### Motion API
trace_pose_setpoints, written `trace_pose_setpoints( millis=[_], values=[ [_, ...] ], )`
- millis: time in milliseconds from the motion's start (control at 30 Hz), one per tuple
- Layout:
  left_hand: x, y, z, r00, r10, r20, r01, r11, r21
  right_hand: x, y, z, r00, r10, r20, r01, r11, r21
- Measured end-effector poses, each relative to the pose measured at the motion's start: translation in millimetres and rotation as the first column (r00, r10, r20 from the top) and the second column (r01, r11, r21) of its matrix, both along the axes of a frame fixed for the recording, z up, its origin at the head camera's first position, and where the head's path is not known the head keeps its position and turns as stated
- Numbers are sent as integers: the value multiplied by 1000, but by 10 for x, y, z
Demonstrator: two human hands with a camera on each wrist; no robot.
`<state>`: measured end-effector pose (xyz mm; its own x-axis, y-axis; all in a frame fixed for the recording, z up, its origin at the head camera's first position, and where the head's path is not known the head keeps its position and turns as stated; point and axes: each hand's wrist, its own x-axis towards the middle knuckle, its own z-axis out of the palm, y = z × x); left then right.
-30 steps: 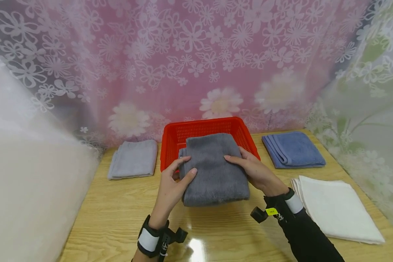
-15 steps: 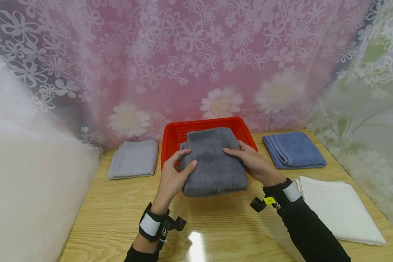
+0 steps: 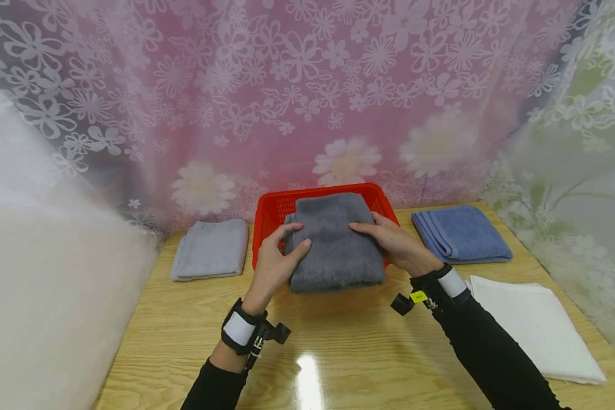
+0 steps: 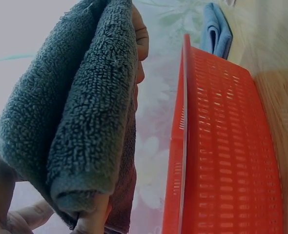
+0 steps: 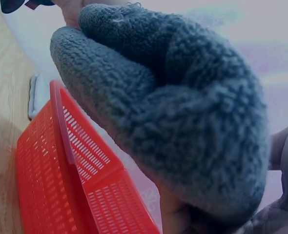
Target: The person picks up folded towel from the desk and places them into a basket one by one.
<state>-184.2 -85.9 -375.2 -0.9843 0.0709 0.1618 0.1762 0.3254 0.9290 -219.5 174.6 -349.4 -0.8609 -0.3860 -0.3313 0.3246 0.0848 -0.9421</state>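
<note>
A folded dark grey towel is held between both hands, raised above the red basket and covering much of its opening in the head view. My left hand grips the towel's left edge, thumb on top and fingers partly hidden underneath. On the opposite edge my right hand pinches it the same way, its thumb lying across the top. The left wrist view shows the towel's rolled layers up close, beside the outer basket wall. In the right wrist view the thick towel fold hangs above the basket rim.
A light grey folded towel lies left of the basket on the wooden table. To the right lie a blue folded towel and, nearer, a white folded cloth. A floral curtain hangs behind the table.
Both hands have moved forward, away from the body, carrying the grey towel farther over the red basket. Their hold on it looks the same. The other towels have stayed put.
</note>
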Motion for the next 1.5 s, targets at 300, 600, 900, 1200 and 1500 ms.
trace_pose_setpoints(
  millis=[300,600,900,1200,1500],
  values=[
    [-132,0,18,999,-24,35,26,999,-34,-157,-17,-26,1000,-5,25,5,1000,8],
    [-294,-13,38,998,-36,45,40,996,-78,-339,-33,-15,999,-25,27,23,998,62],
    [-425,-3,70,996,-64,69,71,993,-90,-447,-12,-26,1000,-13,24,11,998,57],
    [-509,-7,83,994,-74,83,83,990,-117,-531,-48,-17,999,8,34,-11,997,77],
    [-613,-28,98,989,-70,129,85,989,-119,-640,-73,-32,999,13,40,-18,994,109]
  ],
)
